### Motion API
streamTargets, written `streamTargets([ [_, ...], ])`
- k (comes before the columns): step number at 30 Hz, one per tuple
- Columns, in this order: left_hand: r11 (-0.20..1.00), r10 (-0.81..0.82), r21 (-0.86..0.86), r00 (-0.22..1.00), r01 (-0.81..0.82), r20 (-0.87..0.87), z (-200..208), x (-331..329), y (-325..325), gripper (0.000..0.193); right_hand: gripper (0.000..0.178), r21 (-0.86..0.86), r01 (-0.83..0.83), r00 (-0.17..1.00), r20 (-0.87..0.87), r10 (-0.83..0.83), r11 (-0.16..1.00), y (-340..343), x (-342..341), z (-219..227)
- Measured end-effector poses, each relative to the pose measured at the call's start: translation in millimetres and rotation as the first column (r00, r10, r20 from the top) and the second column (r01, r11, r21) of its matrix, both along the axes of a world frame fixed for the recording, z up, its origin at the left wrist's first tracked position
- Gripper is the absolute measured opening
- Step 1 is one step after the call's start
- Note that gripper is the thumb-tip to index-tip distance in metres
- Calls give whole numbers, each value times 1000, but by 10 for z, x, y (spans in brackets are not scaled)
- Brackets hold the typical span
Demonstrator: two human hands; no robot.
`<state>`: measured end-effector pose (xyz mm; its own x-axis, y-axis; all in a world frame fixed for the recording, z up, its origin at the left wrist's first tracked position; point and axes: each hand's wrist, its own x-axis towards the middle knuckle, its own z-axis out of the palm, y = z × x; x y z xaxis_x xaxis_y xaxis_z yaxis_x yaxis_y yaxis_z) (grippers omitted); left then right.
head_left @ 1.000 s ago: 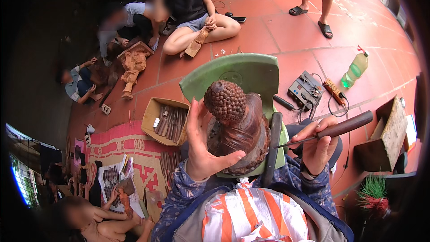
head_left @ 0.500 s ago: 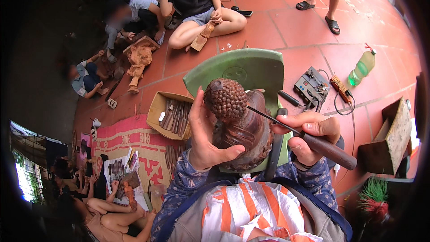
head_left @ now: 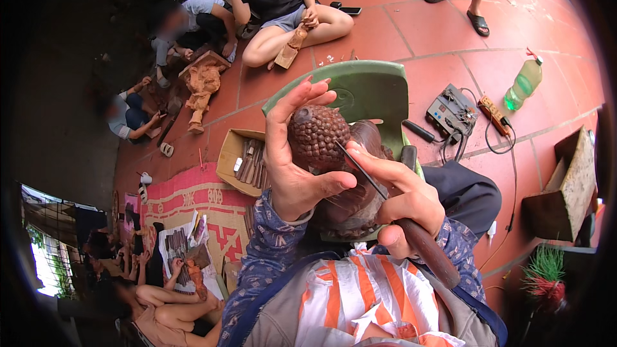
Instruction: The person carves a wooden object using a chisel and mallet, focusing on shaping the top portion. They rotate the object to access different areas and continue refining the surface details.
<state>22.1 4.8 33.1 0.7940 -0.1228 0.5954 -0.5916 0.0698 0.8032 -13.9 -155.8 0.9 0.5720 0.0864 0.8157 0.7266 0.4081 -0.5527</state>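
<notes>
A dark brown carved wooden statue (head_left: 319, 138), its head covered in small round curls, stands in front of me on a green plastic chair (head_left: 379, 83). My left hand (head_left: 292, 160) cups the head from the left, fingers loosely curved past its far side and thumb along the near side. A carving chisel (head_left: 421, 244) with a dark wooden handle and thin metal shaft is gripped in my right hand (head_left: 411, 196). Its tip meets the curls on the head's right side. Both hands partly cover the statue's body.
A box of chisels (head_left: 234, 157) stands left on a red patterned mat (head_left: 199, 196). On the tiles at right lie an electrical control box (head_left: 452, 112), a power strip (head_left: 493, 115) and a green bottle (head_left: 524, 83). A wooden box (head_left: 565, 193) is nearer. Several people sit left.
My right hand has moved left and closer, bringing the chisel tip from beside the statue's neck onto the head's curls. The fingers of my left hand have risen and spread more.
</notes>
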Motion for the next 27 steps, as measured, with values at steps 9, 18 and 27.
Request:
streamTargets([
  [9, 1000, 7, -21, 999, -8, -41, -54, 9, -14, 81, 39, 51, -50, 998, -36, 51, 997, 42, -5, -47],
  [18, 998, -41, -50, 998, 39, -41, -69, 24, -41, 78, 23, -1, 9, 1000, -10, -9, 1000, 61, -64, -28],
  [27, 999, 35, 14, 999, -35, -21, -72, 11, -19, 75, 29, 18, 92, 993, -81, -90, 996, 132, -137, 1],
])
